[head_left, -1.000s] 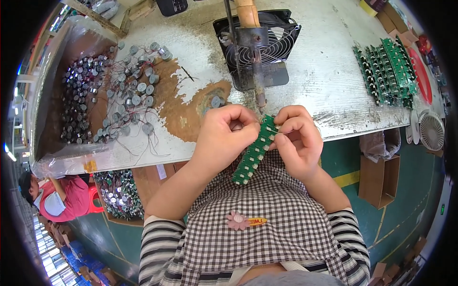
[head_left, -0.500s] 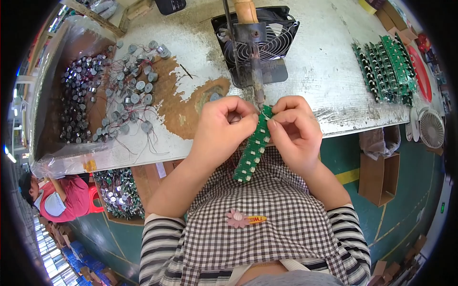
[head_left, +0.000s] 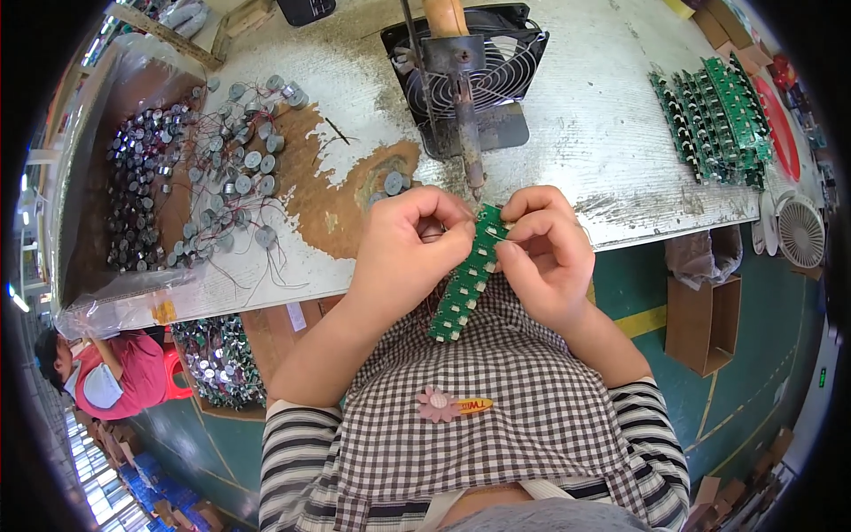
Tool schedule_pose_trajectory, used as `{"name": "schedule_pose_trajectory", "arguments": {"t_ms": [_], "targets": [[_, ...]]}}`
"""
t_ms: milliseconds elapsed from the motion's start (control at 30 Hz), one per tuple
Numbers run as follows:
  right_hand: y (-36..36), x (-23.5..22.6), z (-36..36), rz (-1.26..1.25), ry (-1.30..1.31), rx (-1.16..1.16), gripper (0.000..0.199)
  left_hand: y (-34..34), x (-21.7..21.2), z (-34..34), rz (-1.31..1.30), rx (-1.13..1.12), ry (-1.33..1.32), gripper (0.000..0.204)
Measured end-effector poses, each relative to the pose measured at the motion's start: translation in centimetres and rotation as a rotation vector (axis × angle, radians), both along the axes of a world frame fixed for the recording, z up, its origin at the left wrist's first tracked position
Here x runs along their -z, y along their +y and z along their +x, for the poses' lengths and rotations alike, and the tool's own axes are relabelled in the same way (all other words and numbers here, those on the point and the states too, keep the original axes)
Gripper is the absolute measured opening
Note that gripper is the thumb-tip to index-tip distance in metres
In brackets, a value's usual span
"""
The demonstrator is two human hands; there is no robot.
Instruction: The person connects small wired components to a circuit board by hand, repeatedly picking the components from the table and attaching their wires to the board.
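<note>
A worn, white-painted wooden table [head_left: 612,155] spans the upper half, with a square black fan with a wire guard [head_left: 510,73] towards twelve o'clock. Below it, a wooden-handled metal soldering iron [head_left: 468,124] points down to six o'clock, its tip just beyond the narrow green circuit-board strip [head_left: 463,288]. The strip slants from one towards seven o'clock, between both hands. At its upper end, the right hand [head_left: 551,253] pinches its three o'clock edge; the left hand [head_left: 412,239] has thumb and forefinger closed against the opposite edge, their exact grip indiscernible.
</note>
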State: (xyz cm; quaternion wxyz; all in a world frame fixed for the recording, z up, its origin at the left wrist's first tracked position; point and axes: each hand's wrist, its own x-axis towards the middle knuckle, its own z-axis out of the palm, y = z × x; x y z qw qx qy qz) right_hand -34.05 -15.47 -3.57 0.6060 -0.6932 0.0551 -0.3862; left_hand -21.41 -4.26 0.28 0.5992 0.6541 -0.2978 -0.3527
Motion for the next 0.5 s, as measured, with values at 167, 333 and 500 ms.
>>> {"name": "schedule_pose_trajectory", "arguments": {"t_ms": [167,333,500], "targets": [[0.01,-0.33,0.18,0.004,0.049,0.031,0.009,-0.26,-0.2,0.07,0.018,-0.034,0.036,0.008],[-0.03,-0.58,0.39,-0.071,0.083,0.072,0.007,-0.23,-0.14,0.06,0.014,-0.025,0.048,0.009],[-0.08,-0.56,0.26,-0.016,0.056,0.045,0.007,-0.09,-0.64,0.79,0.015,0.062,0.096,0.011]]}}
